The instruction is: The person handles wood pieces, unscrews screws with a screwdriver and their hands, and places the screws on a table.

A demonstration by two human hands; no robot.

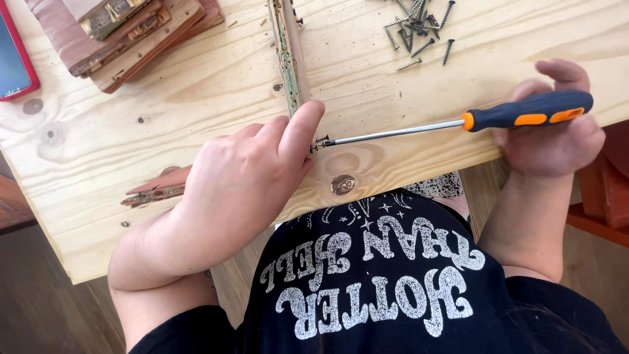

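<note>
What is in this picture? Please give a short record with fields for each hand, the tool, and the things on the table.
left hand: left hand rests on the wooden table, fingertips at a small screw
right hand: right hand holds the screwdriver by its black and orange handle
tool: the shaft lies nearly level, tip meeting the screw
strip: narrow wooden strip with metal fitting, just above the left fingers
loose screws: a pile of dark screws at the top
wood pieces: stack of brown wood pieces, top left
phone: red-cased phone at the left edge
</note>
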